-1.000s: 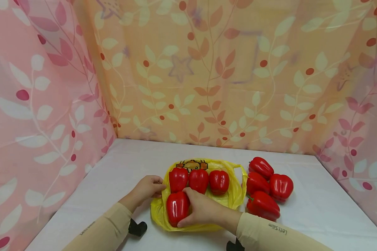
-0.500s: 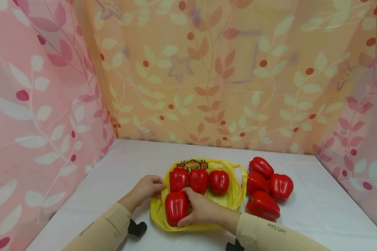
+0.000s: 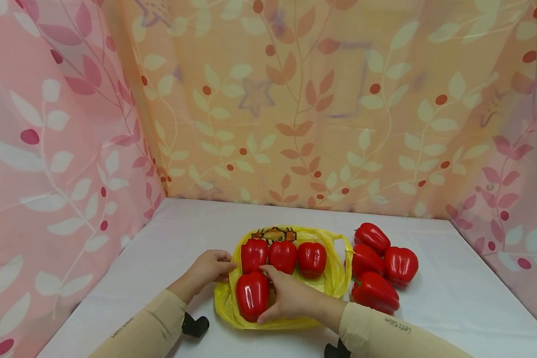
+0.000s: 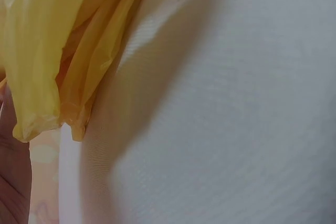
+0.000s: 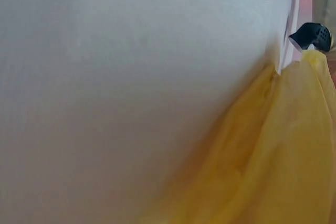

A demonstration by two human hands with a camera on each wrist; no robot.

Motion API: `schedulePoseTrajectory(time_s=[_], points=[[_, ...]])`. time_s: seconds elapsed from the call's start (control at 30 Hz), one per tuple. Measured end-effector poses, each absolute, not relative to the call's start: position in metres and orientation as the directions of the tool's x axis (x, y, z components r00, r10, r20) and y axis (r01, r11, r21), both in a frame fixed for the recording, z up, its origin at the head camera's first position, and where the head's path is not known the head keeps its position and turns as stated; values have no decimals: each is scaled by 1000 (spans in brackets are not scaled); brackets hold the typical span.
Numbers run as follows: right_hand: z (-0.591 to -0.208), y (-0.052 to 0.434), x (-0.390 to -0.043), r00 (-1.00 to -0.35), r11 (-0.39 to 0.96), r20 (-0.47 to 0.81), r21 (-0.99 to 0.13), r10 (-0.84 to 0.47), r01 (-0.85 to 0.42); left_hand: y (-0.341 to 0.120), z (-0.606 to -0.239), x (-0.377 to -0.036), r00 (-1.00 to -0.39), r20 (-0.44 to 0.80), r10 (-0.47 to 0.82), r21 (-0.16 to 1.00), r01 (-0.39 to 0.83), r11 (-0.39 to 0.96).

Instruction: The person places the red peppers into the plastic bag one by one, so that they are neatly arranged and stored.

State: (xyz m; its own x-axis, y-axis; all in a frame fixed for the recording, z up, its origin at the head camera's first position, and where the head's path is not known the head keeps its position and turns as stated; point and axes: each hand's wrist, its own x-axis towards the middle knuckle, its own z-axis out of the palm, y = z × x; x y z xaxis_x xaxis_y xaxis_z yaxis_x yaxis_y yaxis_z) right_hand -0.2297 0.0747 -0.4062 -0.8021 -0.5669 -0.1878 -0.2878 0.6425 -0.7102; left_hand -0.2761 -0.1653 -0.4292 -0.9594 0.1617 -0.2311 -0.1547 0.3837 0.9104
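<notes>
Right hand (image 3: 291, 300) curls its grip round the near red pepper (image 3: 252, 295) on the yellow bag (image 3: 332, 278); left hand (image 3: 210, 268) pinches the bag's edge.

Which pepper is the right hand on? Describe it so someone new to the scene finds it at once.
Find the yellow bag lying mid-table on the white table. Three red peppers sit in a row along its far side; the held pepper lies alone in front of them at the near left, with the right hand gripping it.
</notes>
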Motion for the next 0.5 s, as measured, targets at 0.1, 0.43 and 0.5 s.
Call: schedulePoseTrajectory(time_s=[0.1,0.43,0.5], points=[[-403,78,-231,-800,634,-183,-717,-571,-289,-165,-429,-276,-959,-229,167,910,-149,388],[-386,92,-231,-813,638,-99,-676,-574,-368,-165,-428,-275,-959,-228,168,907,-147,394],[-381,96,-232,-817,636,-77,-671,-571,-381,-165,-428,-275,-959,-228,168,908,-147,393]])
